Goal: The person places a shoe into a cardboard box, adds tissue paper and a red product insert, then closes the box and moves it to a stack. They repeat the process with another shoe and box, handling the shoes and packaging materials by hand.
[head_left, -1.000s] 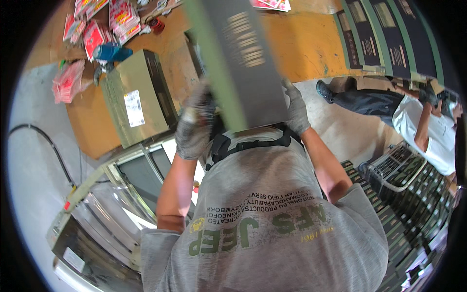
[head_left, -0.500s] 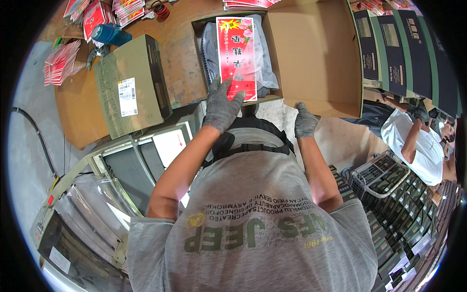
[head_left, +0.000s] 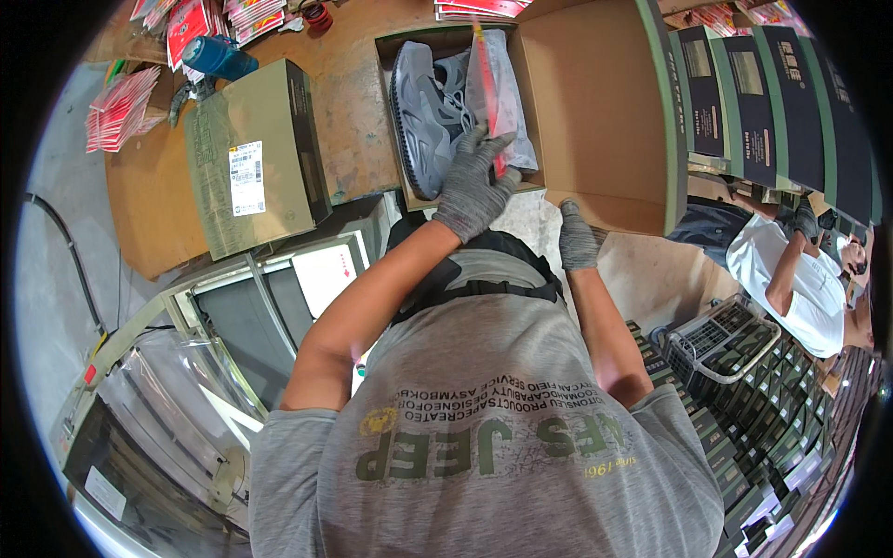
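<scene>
My left hand (head_left: pixel 476 186), in a grey knit glove, pinches the near end of a flat red printed packet (head_left: pixel 486 79). The packet is seen almost edge-on, above the open shoe box (head_left: pixel 384 112). Inside the box, a grey sneaker (head_left: pixel 420 121) lies uncovered on the left. On the right, whitish wrapping (head_left: pixel 517 116) covers part of what lies there. My gloved right hand (head_left: pixel 579 240) is at the near edge of the box's raised lid (head_left: pixel 595 102), its thumb up at the edge and its other fingers partly hidden.
A taped brown carton (head_left: pixel 223 153) with a white label sits left on the worn table (head_left: pixel 349 93). Behind it are a blue bottle (head_left: pixel 219 58) and red packet stacks (head_left: pixel 121 107). Dark boxes (head_left: pixel 749 102) stand at right. A person in a white shirt (head_left: pixel 777 270) works beyond.
My left hand has moved right and tilted the packet from lying face up to nearly edge-on. The sneaker is now uncovered at left. The lid has swung slightly; my right hand stays at its edge.
</scene>
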Available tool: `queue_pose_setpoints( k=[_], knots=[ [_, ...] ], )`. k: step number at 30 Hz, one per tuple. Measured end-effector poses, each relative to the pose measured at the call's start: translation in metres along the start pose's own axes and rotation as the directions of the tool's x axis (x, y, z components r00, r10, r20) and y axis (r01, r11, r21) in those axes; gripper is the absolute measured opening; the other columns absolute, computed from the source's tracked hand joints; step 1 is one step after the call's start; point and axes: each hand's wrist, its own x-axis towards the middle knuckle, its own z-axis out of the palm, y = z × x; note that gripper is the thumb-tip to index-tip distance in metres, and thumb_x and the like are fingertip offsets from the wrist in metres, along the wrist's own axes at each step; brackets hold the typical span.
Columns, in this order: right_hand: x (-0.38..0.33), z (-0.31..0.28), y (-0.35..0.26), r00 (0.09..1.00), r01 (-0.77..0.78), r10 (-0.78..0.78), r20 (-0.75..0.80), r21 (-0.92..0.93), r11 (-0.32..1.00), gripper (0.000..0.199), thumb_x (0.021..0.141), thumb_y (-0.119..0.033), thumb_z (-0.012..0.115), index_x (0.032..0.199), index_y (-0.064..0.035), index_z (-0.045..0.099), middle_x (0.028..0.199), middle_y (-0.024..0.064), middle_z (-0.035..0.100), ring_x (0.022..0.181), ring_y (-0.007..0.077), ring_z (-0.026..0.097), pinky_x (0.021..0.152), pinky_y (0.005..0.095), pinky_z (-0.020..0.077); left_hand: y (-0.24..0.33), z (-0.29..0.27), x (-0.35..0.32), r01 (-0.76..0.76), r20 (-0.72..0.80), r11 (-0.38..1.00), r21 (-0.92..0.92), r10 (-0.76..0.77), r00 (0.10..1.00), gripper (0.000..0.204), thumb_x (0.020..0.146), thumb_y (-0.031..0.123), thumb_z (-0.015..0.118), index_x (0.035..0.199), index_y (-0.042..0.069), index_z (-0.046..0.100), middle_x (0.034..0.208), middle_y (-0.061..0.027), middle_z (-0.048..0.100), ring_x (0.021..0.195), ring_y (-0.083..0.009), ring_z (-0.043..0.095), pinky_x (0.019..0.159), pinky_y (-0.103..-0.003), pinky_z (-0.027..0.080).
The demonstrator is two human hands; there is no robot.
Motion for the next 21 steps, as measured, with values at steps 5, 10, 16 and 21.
queue_pose_setpoints(
  k=[5, 10, 16, 21],
  knots=[
    [-0.010, 0.000, -0.022, 0.949, 0.316, -0.276, 0.154, -0.435, 0.843, 0.022, 0.088, -0.013, 0.073, 0.110, -0.0099, 0.074, 0.113, 0.0087, 0.071, 0.104, 0.0256, 0.067, 0.100, 0.0406, 0.0472, -0.003, 0.006, -0.006, -0.073, 0.129, 0.986, -0.149, 0.093, 0.987, 0.086, 0.083, 0.024, 0.078, 0.154, -0.002, 0.036, 0.158, -0.0285, 0.034, 0.141, -0.0437, 0.043, 0.119, -0.044, 0.034],
    [-0.013, 0.004, -0.041, 0.980, 0.197, -0.177, 0.095, -0.288, 0.937, 0.019, 0.086, -0.010, 0.072, 0.105, -0.0094, 0.074, 0.107, 0.0062, 0.072, 0.103, 0.0224, 0.067, 0.099, 0.0395, 0.0481, -0.035, -0.001, 0.011, 0.333, -0.158, 0.719, 0.610, -0.302, 0.940, 0.119, 0.079, 0.051, 0.079, 0.160, -0.005, 0.014, 0.164, -0.0331, 0.014, 0.152, -0.0491, 0.018, 0.126, -0.049, 0.014],
    [-0.013, 0.008, -0.036, 0.990, 0.139, -0.139, -0.014, -0.030, 0.990, 0.026, 0.083, -0.008, 0.072, 0.108, -0.0055, 0.072, 0.103, 0.0069, 0.074, 0.096, 0.0205, 0.069, 0.088, 0.0370, 0.0536, -0.035, 0.000, 0.029, 0.493, -0.178, 0.634, 0.596, -0.494, 0.851, 0.136, 0.068, 0.057, 0.084, 0.161, -0.005, 0.007, 0.165, -0.0351, 0.006, 0.151, -0.0506, 0.019, 0.125, -0.049, 0.019],
    [-0.020, -0.001, -0.042, 0.947, 0.286, -0.256, 0.192, -0.149, 0.947, 0.027, 0.086, -0.015, 0.070, 0.112, -0.0048, 0.069, 0.104, 0.0064, 0.073, 0.093, 0.0237, 0.071, 0.084, 0.0380, 0.0562, -0.080, -0.011, 0.008, 0.319, -0.270, 0.775, 0.546, -0.198, 0.942, 0.105, 0.079, 0.037, 0.078, 0.157, -0.007, 0.023, 0.160, -0.0305, 0.029, 0.145, -0.0434, 0.036, 0.120, -0.044, 0.031]
  ],
)
